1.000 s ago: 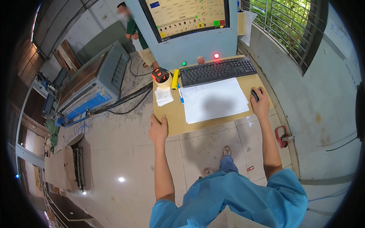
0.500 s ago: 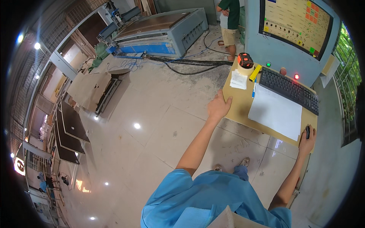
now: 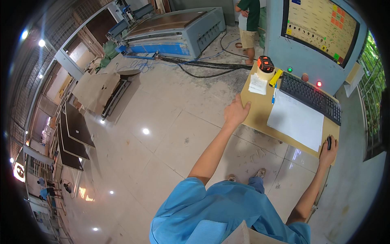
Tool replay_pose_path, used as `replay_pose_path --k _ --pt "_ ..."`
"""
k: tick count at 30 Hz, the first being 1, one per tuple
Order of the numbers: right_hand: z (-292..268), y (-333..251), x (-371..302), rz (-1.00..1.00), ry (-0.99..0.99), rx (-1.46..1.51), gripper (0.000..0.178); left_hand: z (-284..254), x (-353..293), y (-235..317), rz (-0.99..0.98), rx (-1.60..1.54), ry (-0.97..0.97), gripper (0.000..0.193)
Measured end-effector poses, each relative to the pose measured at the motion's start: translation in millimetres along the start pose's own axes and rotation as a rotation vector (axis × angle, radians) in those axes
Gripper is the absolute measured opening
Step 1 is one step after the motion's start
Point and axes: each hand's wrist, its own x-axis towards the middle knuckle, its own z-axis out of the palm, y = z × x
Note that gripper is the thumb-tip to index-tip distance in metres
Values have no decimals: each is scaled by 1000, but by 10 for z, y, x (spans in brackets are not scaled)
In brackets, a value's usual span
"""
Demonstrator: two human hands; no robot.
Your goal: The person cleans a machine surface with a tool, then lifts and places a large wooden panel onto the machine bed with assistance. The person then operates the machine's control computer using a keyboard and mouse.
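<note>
My left hand [image 3: 237,111] grips the left edge of a yellowish wooden shelf [image 3: 252,118], its thumb on top and part of its fingers hidden. At the shelf's near right corner my right hand [image 3: 328,153] is closed over a black computer mouse [image 3: 329,142]. White paper sheets [image 3: 295,119] lie between my hands. Behind them stretches a black keyboard [image 3: 310,97]. A blue pen [image 3: 274,95] lies beside the paper, with a yellow tool [image 3: 276,77] close by. A black and orange tape measure [image 3: 265,64] sits on a tape roll [image 3: 265,75], near small white slips [image 3: 258,84].
A lit monitor [image 3: 321,28] is set in a blue-grey cabinet [image 3: 274,44] behind the shelf. Another person [image 3: 248,24] stands beyond, near a large flatbed machine [image 3: 174,34]. Black cables [image 3: 203,65] cross the floor. A board-laden cart [image 3: 95,93] and dark panels [image 3: 75,134] stand left.
The view has shifted slightly, so the shelf and cabinet appear a little further right. Both hands keep their places on the shelf edge and the mouse.
</note>
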Motion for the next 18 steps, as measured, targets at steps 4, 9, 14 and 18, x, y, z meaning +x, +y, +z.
replay_pose_path --k 4,9,14,18 --pt "-15 1 1 4 -5 8 39 14 8 6 0 9 -7 67" --pt "-26 -7 -4 -1 -18 3 40 4 5 11 -3 -2 -12 68" --pt "-38 -29 -5 -8 -19 -8 40 1 2 11 3 16 5 69" --pt "-41 -25 -8 -2 -28 4 41 3 2 11 10 7 -9 69"
